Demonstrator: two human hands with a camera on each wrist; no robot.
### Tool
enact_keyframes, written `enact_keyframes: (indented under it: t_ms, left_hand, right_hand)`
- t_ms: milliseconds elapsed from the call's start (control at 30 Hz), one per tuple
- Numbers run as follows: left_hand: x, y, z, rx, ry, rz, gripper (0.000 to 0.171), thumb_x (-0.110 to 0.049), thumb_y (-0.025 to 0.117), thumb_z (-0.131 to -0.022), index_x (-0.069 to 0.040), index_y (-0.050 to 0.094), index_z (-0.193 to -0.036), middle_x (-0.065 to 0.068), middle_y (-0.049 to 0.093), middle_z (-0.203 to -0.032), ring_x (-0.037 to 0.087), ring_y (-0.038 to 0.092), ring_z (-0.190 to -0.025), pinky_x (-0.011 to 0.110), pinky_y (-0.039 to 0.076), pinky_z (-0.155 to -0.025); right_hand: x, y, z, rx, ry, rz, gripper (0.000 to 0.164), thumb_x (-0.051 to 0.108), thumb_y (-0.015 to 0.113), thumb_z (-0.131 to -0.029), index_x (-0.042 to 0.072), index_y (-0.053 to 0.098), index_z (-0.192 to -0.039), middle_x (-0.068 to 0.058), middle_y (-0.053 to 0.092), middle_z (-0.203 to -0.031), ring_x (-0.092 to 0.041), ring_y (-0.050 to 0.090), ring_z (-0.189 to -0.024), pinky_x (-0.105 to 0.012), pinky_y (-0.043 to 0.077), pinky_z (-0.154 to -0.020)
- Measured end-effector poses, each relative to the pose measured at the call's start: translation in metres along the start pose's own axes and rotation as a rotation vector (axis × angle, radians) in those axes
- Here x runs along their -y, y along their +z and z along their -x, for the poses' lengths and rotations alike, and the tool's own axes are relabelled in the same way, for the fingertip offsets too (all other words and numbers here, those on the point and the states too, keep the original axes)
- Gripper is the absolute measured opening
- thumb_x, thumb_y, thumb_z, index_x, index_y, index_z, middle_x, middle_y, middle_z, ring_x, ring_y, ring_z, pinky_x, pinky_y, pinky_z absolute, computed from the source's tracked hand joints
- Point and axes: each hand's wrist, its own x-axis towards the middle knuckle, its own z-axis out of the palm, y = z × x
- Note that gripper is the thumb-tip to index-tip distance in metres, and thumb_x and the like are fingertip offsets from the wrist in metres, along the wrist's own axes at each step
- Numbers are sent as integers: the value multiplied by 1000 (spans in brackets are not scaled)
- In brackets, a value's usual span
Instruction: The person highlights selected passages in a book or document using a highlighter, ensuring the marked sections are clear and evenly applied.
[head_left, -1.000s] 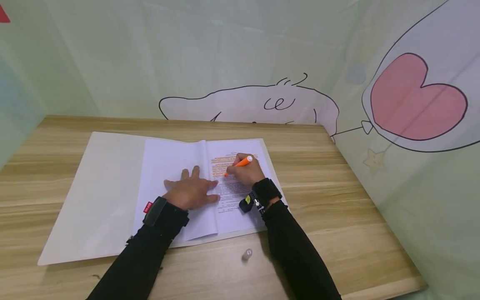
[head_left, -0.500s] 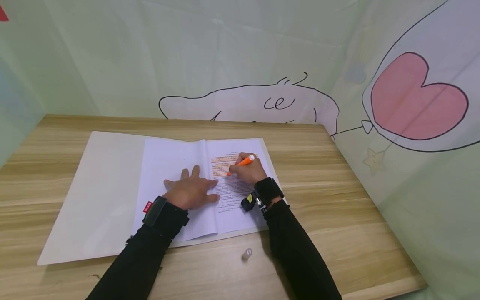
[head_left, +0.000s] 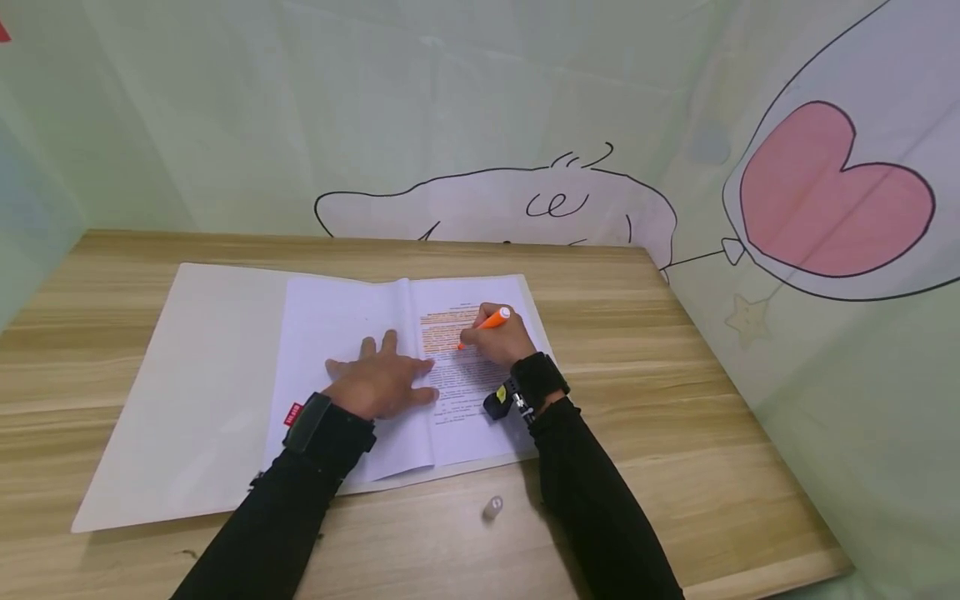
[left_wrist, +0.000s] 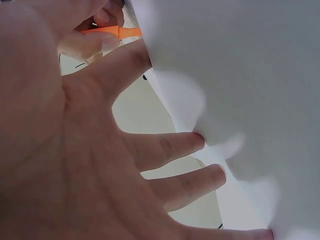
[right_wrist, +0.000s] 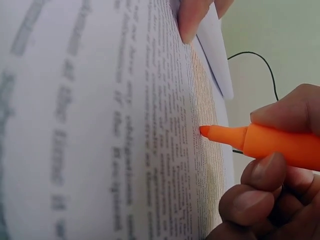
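Note:
My right hand (head_left: 501, 337) pinches an orange highlighter (right_wrist: 280, 145) between thumb and fingers, its tip right at a line of the printed page (head_left: 461, 433). Orange marking covers the upper lines of that page, seen in the head and right wrist views. Fingers spread, my left hand (head_left: 381, 382) rests on the blank left page (head_left: 337, 308) beside the fold. In the left wrist view its straight fingers (left_wrist: 170, 150) touch the paper, with the highlighter behind them at the upper left. Both pages lie inside an open white folder (head_left: 187, 375).
A small pale cap (head_left: 492, 507) stands on the wooden table (head_left: 420, 550) below the folder's front edge. A red tag (head_left: 292, 414) shows by the left wrist. Black bands and a small camera (head_left: 498, 403) sit at the wrists. Cartoon-printed walls (head_left: 487, 100) border the table.
The right hand has shifted slightly to the right along the text line with the highlighter. My left hand stays in place on the page.

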Motion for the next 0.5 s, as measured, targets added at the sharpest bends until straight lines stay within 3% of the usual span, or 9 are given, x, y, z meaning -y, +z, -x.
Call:
enact_keyframes:
  t_ms: [500]
  left_hand:
    - [0, 0, 0, -6, 4, 0, 60, -51, 69, -88, -31, 54, -143, 25, 32, -151, 46, 40, -124, 85, 26, -98]
  right_hand:
    - [-3, -5, -2, 3, -4, 31, 29, 12, 73, -81, 14, 50, -64, 1, 46, -59, -16, 44, -53, -26, 29, -45]
